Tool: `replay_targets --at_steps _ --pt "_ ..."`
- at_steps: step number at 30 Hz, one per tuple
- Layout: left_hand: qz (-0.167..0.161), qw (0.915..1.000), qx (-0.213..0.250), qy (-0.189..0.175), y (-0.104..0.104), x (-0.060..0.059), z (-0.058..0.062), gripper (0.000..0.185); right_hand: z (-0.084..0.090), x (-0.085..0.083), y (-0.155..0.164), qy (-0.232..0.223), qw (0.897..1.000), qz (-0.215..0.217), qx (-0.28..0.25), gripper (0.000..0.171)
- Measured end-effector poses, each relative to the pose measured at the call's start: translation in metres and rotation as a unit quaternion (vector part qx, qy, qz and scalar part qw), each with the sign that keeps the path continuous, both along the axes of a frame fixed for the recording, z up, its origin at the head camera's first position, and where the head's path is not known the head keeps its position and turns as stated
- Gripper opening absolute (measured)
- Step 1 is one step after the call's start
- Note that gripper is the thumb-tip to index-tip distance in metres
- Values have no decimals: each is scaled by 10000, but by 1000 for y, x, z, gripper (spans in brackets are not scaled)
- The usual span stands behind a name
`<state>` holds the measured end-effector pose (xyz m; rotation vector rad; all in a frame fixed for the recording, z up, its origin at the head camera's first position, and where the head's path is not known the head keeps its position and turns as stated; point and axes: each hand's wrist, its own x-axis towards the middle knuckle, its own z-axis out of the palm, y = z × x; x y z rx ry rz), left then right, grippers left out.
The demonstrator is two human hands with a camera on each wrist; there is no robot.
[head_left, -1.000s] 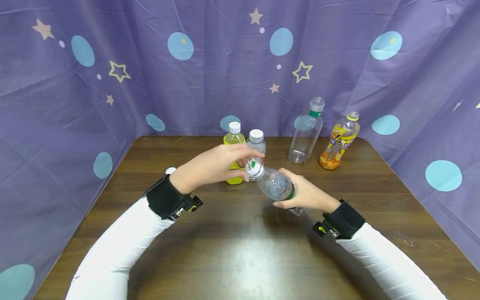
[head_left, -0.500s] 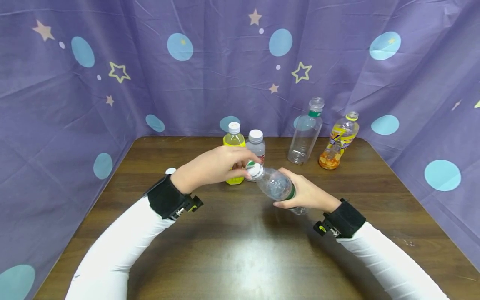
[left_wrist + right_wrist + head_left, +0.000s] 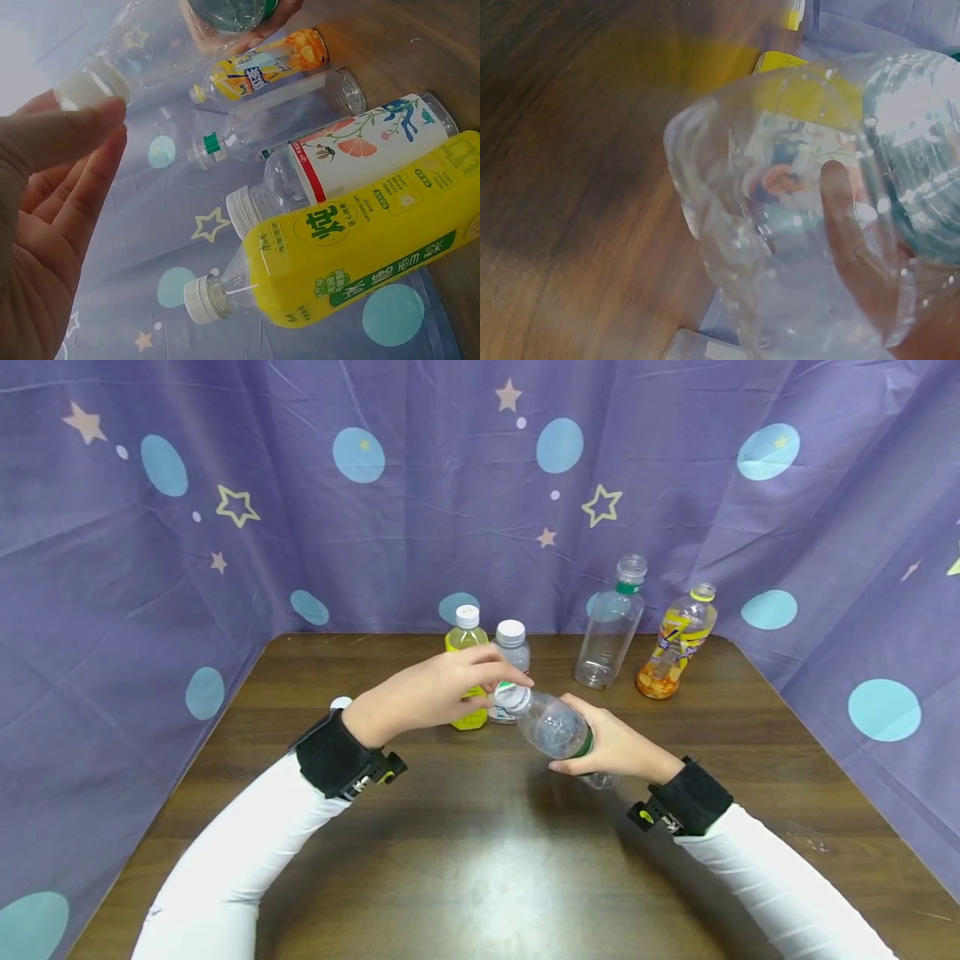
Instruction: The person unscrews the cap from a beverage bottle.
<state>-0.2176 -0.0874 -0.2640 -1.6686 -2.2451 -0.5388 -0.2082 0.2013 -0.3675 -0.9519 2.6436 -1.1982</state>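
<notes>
My right hand (image 3: 611,743) grips a clear plastic bottle (image 3: 551,724) around its green-banded middle, holding it tilted with the neck toward the left. Its crumpled lower end (image 3: 742,225) shows close up in the right wrist view. At the neck sits a white cap (image 3: 94,86), where my left hand (image 3: 446,687) has its thumb and fingers on either side. Behind the left hand stand a yellow-labelled bottle (image 3: 360,232) and a clear bottle with a floral label (image 3: 367,146), both with white caps. The left hand partly covers them in the head view.
At the back right stand a tall clear bottle (image 3: 609,635) with a green neck band and an orange-yellow labelled bottle (image 3: 677,643), both uncapped. A small white round thing (image 3: 341,702) shows beside the left wrist. A purple curtain (image 3: 450,527) hangs behind the wooden table (image 3: 450,877).
The left fingers have shifted around the cap: they drew in half a second ago, and now the index finger reaches out over it again. The right hand and bottle hardly move.
</notes>
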Motion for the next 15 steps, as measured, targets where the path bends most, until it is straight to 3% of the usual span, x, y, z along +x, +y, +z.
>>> replay_targets --at_steps 7,15 --pt "153 9993 45 330 -1 0 -1 39 0 -1 -1 39 10000 83 1 72" --pt "738 9964 -143 -402 0 3 -3 38 -2 -1 -3 45 9999 141 -20 69"
